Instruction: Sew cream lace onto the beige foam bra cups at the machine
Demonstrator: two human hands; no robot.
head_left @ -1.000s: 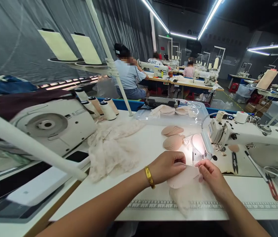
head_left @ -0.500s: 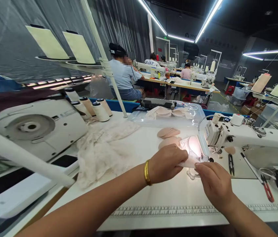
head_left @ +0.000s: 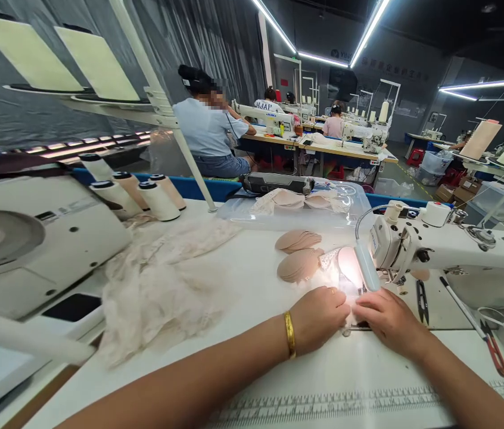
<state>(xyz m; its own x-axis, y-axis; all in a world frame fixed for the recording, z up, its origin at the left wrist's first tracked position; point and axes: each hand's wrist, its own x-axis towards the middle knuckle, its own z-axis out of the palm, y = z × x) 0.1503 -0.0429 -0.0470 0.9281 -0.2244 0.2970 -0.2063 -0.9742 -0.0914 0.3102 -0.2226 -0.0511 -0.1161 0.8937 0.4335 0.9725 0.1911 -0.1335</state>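
My left hand (head_left: 319,319), with a gold bangle at the wrist, is closed on the near edge of a pale pink bra piece (head_left: 349,267) with a lace part. My right hand (head_left: 388,316) pinches the same piece from the other side, its fingers beside the needle area. The lamp (head_left: 367,265) throws bright light on the cloth, so detail there is washed out. To the right stands the white sewing machine (head_left: 448,241). Two stacks of beige cup pads, the far stack (head_left: 298,241) and the near stack (head_left: 299,265), lie left of the piece.
Sheer lace fabric (head_left: 158,298) is heaped on the left of the table. Thread cones (head_left: 159,201) stand behind it. A clear plastic bin lid (head_left: 238,215) carries more bra pieces. Black snips (head_left: 422,301) and red-handled snips (head_left: 495,351) lie at right. Co-workers sit further back.
Both hands have moved in closer to the machine's needle area with the bra piece, and the right hand has turned flatter. The camera view has shifted a little.
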